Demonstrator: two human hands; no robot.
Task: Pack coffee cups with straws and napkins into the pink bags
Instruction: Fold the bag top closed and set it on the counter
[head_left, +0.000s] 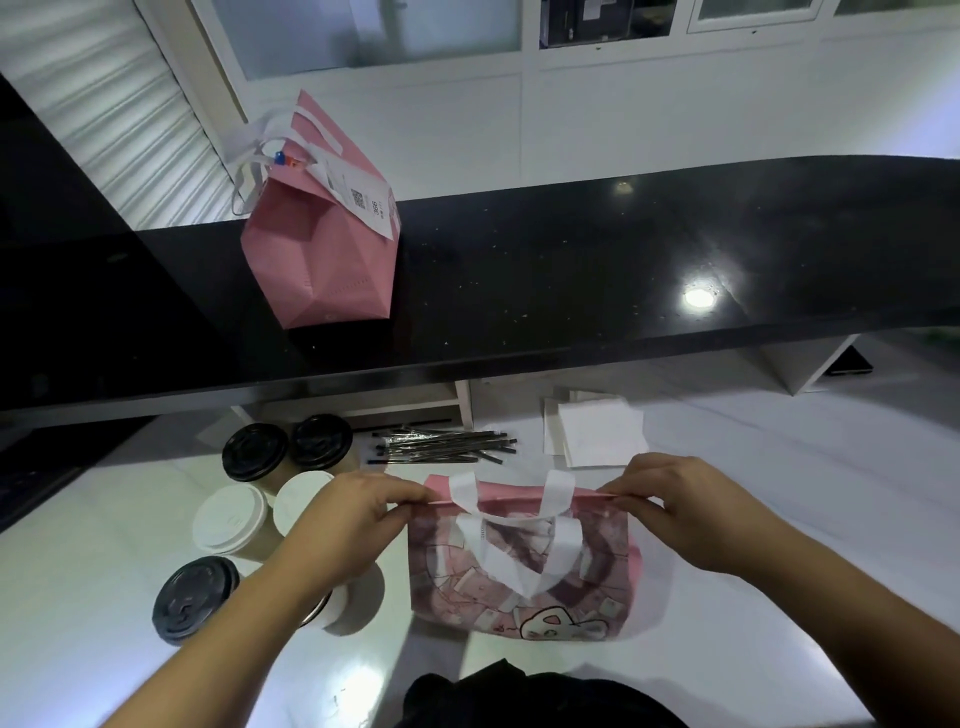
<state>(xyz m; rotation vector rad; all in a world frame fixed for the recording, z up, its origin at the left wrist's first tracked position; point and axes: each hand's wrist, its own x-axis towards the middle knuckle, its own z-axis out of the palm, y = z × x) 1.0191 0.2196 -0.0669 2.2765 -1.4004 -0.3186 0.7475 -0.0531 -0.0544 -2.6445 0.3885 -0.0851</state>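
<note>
Hands pinched the top edge of a flat pink bag (524, 566): left hand (358, 514) at its left corner, right hand (685, 506) at its right corner, fingers and thumb pressed together on the rim at each end. Bag lay on the white worktop (753, 519), toward its near edge, printed side up w/ 2 white handles; print partly blurred, lower part hard to read.

Coffee cups stood at the worktop's left side, just beside the left forearm. Counted 3 w/ black lids (254, 451) and 2 w/ white lids (230, 519); a 6th cup (353, 603) sat under the left wrist, lid mostly hidden, colour can't tell.

Bundle of black straws (447, 447) lay near the far edge, btwn cups and napkins; too many and too overlapped to count. White napkins (597, 434) stacked right of the straws, count unclear.

Second pink bag (319, 244) stood upright on the black counter (571, 270), toward its left end, w/ a printed receipt (363, 197) on top; contents not visible.

Dark clothing (519, 696) cut off at the bottom.
</note>
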